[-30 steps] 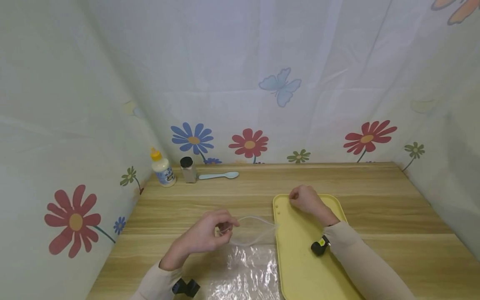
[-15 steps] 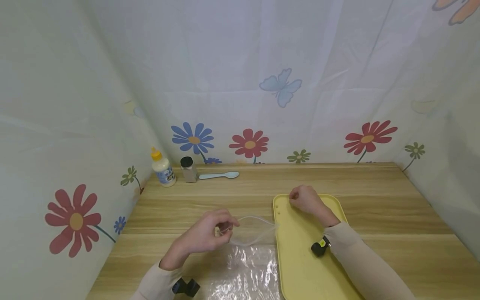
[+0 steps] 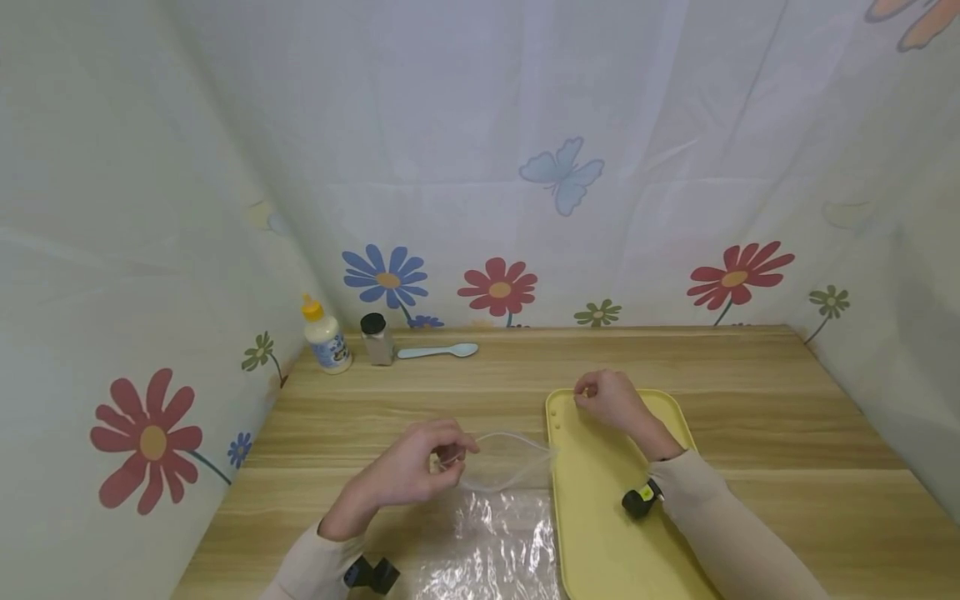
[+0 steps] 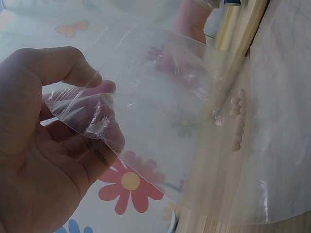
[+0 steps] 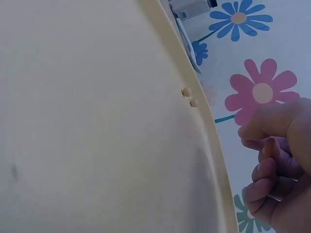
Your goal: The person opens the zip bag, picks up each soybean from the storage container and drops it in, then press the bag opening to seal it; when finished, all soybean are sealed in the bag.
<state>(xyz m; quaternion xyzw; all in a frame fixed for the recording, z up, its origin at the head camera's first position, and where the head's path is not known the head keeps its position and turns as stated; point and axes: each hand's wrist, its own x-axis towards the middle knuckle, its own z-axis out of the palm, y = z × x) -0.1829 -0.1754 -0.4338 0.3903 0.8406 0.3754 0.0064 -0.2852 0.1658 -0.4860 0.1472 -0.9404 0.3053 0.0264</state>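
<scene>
My left hand (image 3: 420,462) pinches the edge of a clear zip bag (image 3: 506,521) at its left corner, and the bag's mouth gapes. In the left wrist view, several small pale balls (image 4: 240,121) lie in a row, seen through the clear plastic. My right hand (image 3: 611,400) is over the far end of a yellow tray (image 3: 607,517), with its fingers curled and its thumb and index fingertips close together. I cannot tell whether something small sits between them. Two small balls (image 5: 186,92) lie on the tray near its edge.
A glue-like bottle (image 3: 327,343) with a yellow cap, a small black-lidded jar (image 3: 377,343) and a light blue spoon (image 3: 438,352) stand or lie at the back left of the wooden table (image 3: 780,417). A flower-print curtain (image 3: 450,208) encloses the table.
My right hand has shifted slightly left over the far end of the tray within the last half second. The left hand and the bag have kept their place.
</scene>
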